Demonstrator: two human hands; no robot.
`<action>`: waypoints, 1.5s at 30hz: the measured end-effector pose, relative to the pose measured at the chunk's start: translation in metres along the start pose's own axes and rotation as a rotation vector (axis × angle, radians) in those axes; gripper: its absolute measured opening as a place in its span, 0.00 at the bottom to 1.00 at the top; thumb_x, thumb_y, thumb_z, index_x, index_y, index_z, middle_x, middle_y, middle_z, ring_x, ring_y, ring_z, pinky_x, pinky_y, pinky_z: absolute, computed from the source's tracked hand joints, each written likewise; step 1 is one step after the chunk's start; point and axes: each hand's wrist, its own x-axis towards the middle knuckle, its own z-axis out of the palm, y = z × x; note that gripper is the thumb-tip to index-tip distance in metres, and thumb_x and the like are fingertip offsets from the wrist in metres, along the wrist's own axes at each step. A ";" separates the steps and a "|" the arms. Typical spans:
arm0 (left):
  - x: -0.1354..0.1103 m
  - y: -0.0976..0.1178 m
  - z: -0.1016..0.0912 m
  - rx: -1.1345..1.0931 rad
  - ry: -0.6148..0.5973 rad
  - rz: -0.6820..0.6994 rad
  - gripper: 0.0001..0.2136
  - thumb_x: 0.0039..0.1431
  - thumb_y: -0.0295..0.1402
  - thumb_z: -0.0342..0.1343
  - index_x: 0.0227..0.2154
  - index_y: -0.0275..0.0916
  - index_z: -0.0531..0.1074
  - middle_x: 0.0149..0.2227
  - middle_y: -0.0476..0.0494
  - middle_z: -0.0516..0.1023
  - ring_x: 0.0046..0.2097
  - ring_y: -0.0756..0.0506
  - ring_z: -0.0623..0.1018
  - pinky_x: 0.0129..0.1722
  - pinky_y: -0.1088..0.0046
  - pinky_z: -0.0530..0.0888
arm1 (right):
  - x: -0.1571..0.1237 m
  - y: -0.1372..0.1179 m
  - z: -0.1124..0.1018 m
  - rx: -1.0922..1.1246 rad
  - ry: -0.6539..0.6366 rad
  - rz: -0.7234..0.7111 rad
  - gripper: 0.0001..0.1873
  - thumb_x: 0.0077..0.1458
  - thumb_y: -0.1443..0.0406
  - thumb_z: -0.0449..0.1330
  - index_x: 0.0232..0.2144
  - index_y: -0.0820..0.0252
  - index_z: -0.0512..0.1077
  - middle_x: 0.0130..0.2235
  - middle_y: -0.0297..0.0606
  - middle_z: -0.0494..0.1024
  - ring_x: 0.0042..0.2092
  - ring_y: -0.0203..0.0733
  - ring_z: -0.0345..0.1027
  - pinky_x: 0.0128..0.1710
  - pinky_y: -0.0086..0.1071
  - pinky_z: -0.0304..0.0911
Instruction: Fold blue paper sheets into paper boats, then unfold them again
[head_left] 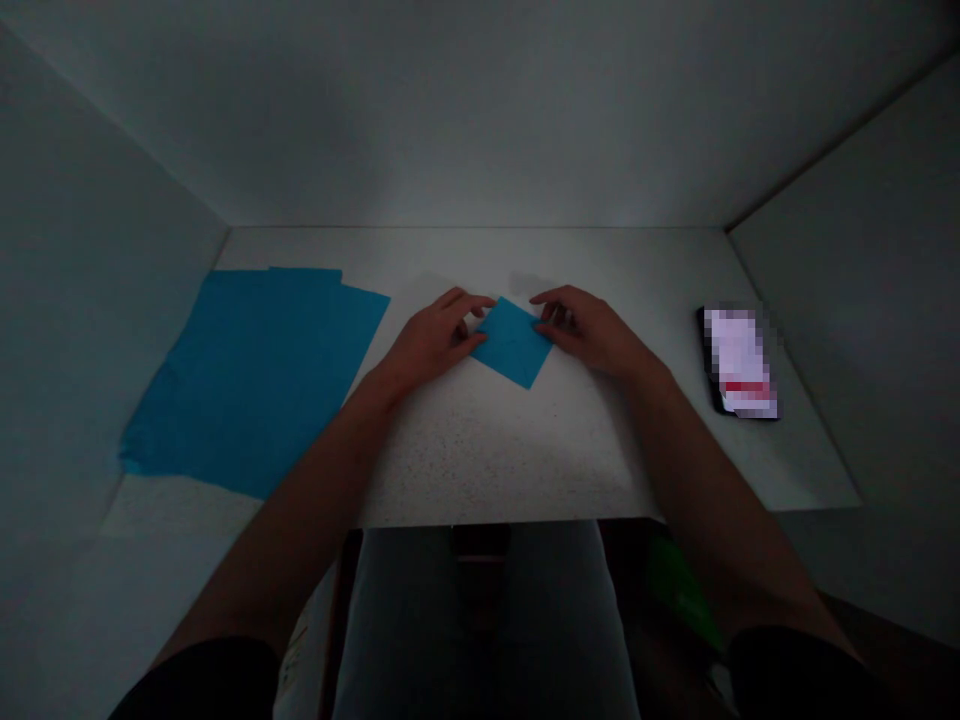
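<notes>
Pressing the small blue paper square point(512, 343) flat mid-bench, the left hand point(439, 335) and right hand point(589, 328) each pinch opposite corners in a narrow grip; creasing cleanly likely needs edges aligned first.

Wearing short dark sleeves, showing as black cuffs at the near left and near right edges. Baring both forearms down to the left hand point(435, 340) and right hand point(592, 330). Wearing no rings, watch or gloves. Sporting pale grey trousers over the lap, near centre.
</notes>
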 end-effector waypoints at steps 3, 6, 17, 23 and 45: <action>0.000 -0.002 0.001 0.087 -0.020 0.112 0.16 0.72 0.33 0.59 0.59 0.47 0.81 0.63 0.38 0.79 0.49 0.43 0.83 0.53 0.60 0.79 | 0.000 0.001 0.001 -0.048 0.028 -0.033 0.15 0.70 0.54 0.65 0.54 0.49 0.81 0.50 0.45 0.79 0.46 0.53 0.74 0.48 0.46 0.73; 0.001 -0.003 0.002 0.166 -0.057 0.181 0.13 0.73 0.34 0.61 0.55 0.48 0.84 0.59 0.39 0.83 0.58 0.36 0.81 0.61 0.51 0.75 | -0.001 0.003 -0.002 -0.098 0.052 -0.009 0.12 0.69 0.53 0.67 0.47 0.52 0.82 0.49 0.46 0.77 0.46 0.54 0.74 0.49 0.48 0.73; -0.003 -0.004 0.003 0.171 -0.052 0.118 0.17 0.67 0.44 0.71 0.57 0.51 0.84 0.63 0.38 0.80 0.61 0.34 0.78 0.63 0.50 0.72 | -0.003 0.007 -0.007 0.035 -0.015 0.131 0.20 0.66 0.45 0.69 0.37 0.53 0.79 0.40 0.44 0.79 0.38 0.50 0.72 0.41 0.45 0.72; -0.003 -0.005 0.004 0.187 -0.050 0.091 0.20 0.66 0.45 0.73 0.59 0.51 0.83 0.61 0.37 0.78 0.60 0.33 0.77 0.62 0.50 0.72 | -0.006 0.007 -0.012 -0.010 0.021 0.129 0.23 0.60 0.43 0.74 0.42 0.54 0.81 0.47 0.46 0.77 0.40 0.50 0.71 0.44 0.46 0.74; -0.006 0.007 -0.001 -0.200 -0.038 0.018 0.35 0.65 0.52 0.72 0.70 0.48 0.69 0.66 0.35 0.76 0.56 0.37 0.80 0.62 0.53 0.75 | 0.002 -0.013 -0.002 0.537 0.187 0.025 0.15 0.68 0.48 0.70 0.45 0.51 0.83 0.42 0.37 0.80 0.43 0.44 0.72 0.47 0.39 0.73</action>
